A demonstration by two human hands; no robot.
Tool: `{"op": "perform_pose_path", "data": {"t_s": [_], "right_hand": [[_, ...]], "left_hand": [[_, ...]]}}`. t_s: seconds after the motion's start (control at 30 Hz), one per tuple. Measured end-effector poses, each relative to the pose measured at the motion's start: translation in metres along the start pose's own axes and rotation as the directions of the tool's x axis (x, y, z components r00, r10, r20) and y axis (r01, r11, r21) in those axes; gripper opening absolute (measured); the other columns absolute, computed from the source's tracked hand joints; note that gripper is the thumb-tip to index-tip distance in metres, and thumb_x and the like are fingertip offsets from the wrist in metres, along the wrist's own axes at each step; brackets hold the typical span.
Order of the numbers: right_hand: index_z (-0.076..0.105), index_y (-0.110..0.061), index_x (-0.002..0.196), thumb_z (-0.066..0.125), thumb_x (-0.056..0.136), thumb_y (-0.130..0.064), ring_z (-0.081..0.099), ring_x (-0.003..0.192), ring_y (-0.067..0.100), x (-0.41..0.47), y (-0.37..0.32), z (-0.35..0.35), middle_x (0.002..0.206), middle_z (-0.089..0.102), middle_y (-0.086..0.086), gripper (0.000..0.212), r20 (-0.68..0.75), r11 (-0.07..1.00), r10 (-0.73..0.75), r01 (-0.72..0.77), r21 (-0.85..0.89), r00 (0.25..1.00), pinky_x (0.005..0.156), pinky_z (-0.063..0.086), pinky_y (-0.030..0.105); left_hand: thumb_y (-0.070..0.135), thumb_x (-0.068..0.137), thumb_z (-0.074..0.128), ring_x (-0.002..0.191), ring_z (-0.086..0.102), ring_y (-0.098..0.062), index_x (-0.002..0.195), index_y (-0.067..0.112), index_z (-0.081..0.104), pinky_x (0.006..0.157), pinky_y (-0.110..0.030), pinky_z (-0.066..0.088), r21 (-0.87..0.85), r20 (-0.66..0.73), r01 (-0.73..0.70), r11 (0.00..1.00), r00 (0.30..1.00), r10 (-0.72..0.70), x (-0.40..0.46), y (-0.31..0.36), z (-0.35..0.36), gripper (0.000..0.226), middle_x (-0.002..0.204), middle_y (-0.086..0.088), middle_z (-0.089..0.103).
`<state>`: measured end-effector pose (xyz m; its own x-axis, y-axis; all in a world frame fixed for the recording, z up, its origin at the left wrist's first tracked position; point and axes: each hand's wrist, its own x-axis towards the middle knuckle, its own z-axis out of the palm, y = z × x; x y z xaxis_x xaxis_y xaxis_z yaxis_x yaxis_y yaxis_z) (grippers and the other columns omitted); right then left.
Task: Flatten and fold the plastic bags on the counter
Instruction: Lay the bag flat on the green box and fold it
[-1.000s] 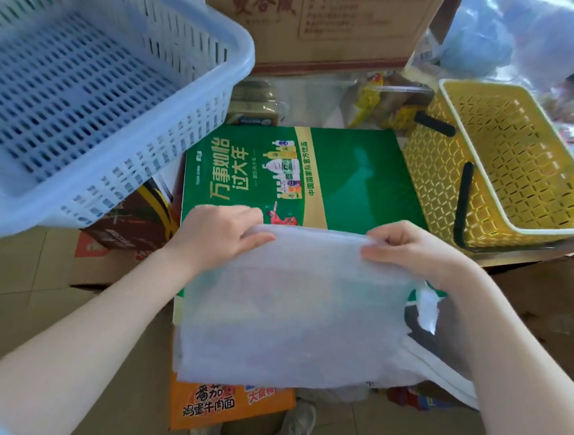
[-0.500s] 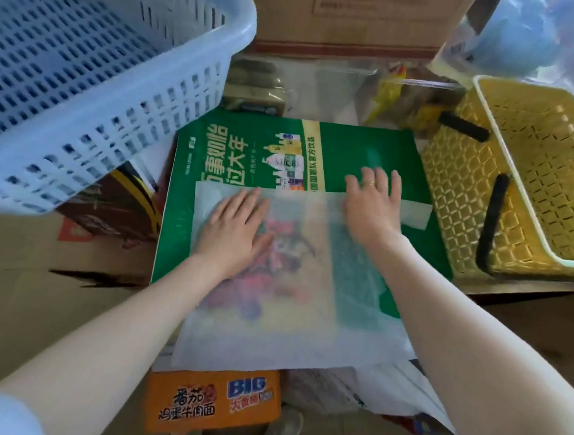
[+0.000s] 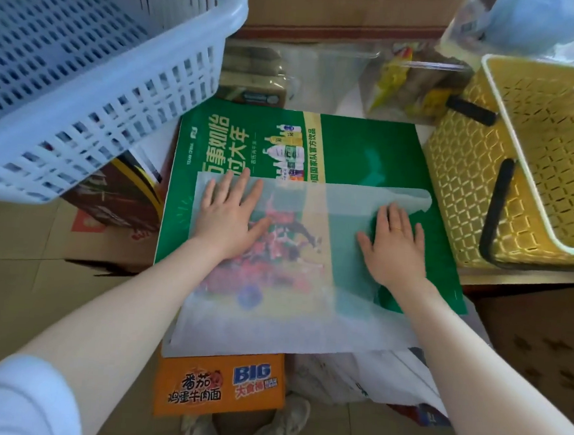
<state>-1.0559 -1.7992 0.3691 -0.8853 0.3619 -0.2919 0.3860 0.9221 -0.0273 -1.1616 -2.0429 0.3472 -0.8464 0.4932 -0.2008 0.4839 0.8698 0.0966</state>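
A thin translucent white plastic bag [image 3: 306,307] lies spread flat on a green printed box [image 3: 368,145]; the box print shows through it. My left hand [image 3: 227,220] presses flat on the bag's upper left part, fingers straight and spread. On the bag's right part, near its handle cut-out, my right hand [image 3: 394,245] presses flat the same way. The bag's near edge hangs past the box toward me.
A blue slotted basket [image 3: 95,68] fills the upper left. A yellow basket with black handles [image 3: 534,160] stands at the right. An orange noodle box [image 3: 219,386] and crumpled white bags [image 3: 369,379] lie below the green box. A cardboard carton [image 3: 344,14] and snack packs [image 3: 410,83] stand behind.
A second ago both hands held the bag up by its top edge. They laid it on the green box, and now press flat and slide apart, the right hand moving rightward.
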Motion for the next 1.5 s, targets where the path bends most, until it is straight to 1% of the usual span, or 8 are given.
{"op": "perform_pose_path", "data": {"t_s": [0.13, 0.27, 0.43, 0.57, 0.77, 0.97, 1.23, 1.5], "right_hand": [[0.032, -0.013, 0.143, 0.031, 0.090, -0.052, 0.041, 0.131, 0.030, -0.057, -0.058, -0.025, 0.152, 0.029, 0.008, 0.066, 0.017, 0.839, -0.507, 0.489, 0.238, 0.862, 0.106, 0.033, 0.041], [0.060, -0.012, 0.121, 0.034, 0.083, -0.057, 0.060, 0.112, 0.026, -0.100, -0.088, -0.003, 0.124, 0.062, 0.006, 0.065, 0.051, 0.686, -0.728, 0.727, 0.042, 0.684, 0.094, 0.047, 0.040], [0.019, -0.013, 0.148, 0.066, 0.077, -0.050, 0.014, 0.144, 0.023, -0.110, -0.084, 0.014, 0.157, 0.011, 0.008, 0.093, 0.197, 0.731, -0.671, 0.682, 0.014, 0.715, 0.115, 0.015, 0.042], [0.058, -0.010, 0.124, 0.075, 0.070, -0.013, 0.056, 0.118, 0.031, -0.122, -0.085, 0.022, 0.133, 0.055, 0.012, 0.056, -0.012, 0.785, -0.618, 0.618, 0.040, 0.786, 0.083, 0.053, 0.044], [0.064, -0.013, 0.079, 0.063, 0.054, -0.004, 0.065, 0.063, 0.026, -0.124, -0.069, 0.024, 0.076, 0.069, 0.002, 0.027, -0.149, 0.920, -0.390, 0.380, -0.093, 0.909, 0.055, 0.041, 0.025], [0.062, -0.010, 0.068, 0.047, 0.051, -0.005, 0.064, 0.056, 0.026, -0.130, -0.024, 0.028, 0.063, 0.067, 0.005, 0.023, -0.302, 0.967, -0.250, 0.222, -0.125, 0.920, 0.053, 0.042, 0.027], [0.069, 0.000, 0.093, 0.054, 0.062, 0.000, 0.069, 0.079, 0.032, -0.130, 0.017, 0.023, 0.087, 0.073, 0.015, 0.035, -0.493, 0.978, -0.203, 0.198, -0.063, 0.846, 0.057, 0.053, 0.036], [0.067, -0.008, 0.111, 0.032, 0.074, -0.005, 0.063, 0.095, 0.033, -0.135, 0.072, 0.022, 0.115, 0.068, 0.010, 0.051, -0.346, 0.917, -0.361, 0.263, -0.299, 0.866, 0.068, 0.051, 0.038]], "left_hand": [[0.029, 0.097, 0.031, 0.140, 0.017, -0.028, 0.141, 0.004, 0.032, 0.116, -0.039, 0.009, -0.328, -0.194, -0.179, 0.927, 0.974, 0.120, -0.018, -0.005, -0.016, 0.051, 0.152, -0.014, 0.021], [0.020, 0.090, 0.037, 0.101, 0.055, -0.027, 0.105, 0.002, 0.064, 0.091, -0.040, 0.043, -0.259, -0.250, -0.411, 0.874, 0.902, 0.351, -0.076, -0.014, -0.020, 0.036, 0.108, -0.014, 0.062], [0.071, 0.084, 0.008, 0.135, 0.033, -0.019, 0.135, 0.014, 0.045, 0.110, -0.038, 0.020, -0.184, 0.038, -0.395, 0.900, 0.912, 0.409, -0.141, -0.025, -0.009, 0.085, 0.145, -0.001, 0.037], [0.086, 0.064, -0.001, 0.139, -0.011, -0.013, 0.147, 0.020, 0.008, 0.109, -0.032, -0.010, -0.067, 0.146, -0.389, 0.919, 0.907, 0.395, -0.158, -0.026, 0.000, 0.107, 0.150, 0.006, -0.007], [0.028, 0.088, 0.037, 0.115, 0.055, -0.036, 0.122, 0.002, 0.058, 0.088, -0.057, 0.047, -0.096, -0.092, -0.397, 0.913, 0.917, 0.389, -0.154, -0.027, 0.010, 0.048, 0.124, -0.018, 0.059], [-0.015, 0.067, 0.060, 0.124, 0.047, -0.033, 0.132, -0.002, 0.044, 0.104, -0.044, 0.026, -0.012, -0.133, -0.279, 0.960, 0.952, 0.275, -0.150, -0.045, 0.015, 0.068, 0.136, -0.020, 0.047], [0.040, 0.090, 0.041, 0.143, -0.011, -0.020, 0.146, 0.015, -0.011, 0.110, -0.031, -0.015, 0.080, -0.013, -0.235, 0.969, 0.972, 0.236, -0.147, 0.008, -0.007, 0.081, 0.155, -0.007, -0.012], [0.015, 0.091, 0.032, 0.142, -0.012, -0.016, 0.145, 0.026, -0.011, 0.106, -0.027, -0.020, -0.029, 0.010, -0.275, 0.961, 0.961, 0.276, -0.133, 0.038, 0.017, 0.069, 0.152, 0.002, -0.017]]}}
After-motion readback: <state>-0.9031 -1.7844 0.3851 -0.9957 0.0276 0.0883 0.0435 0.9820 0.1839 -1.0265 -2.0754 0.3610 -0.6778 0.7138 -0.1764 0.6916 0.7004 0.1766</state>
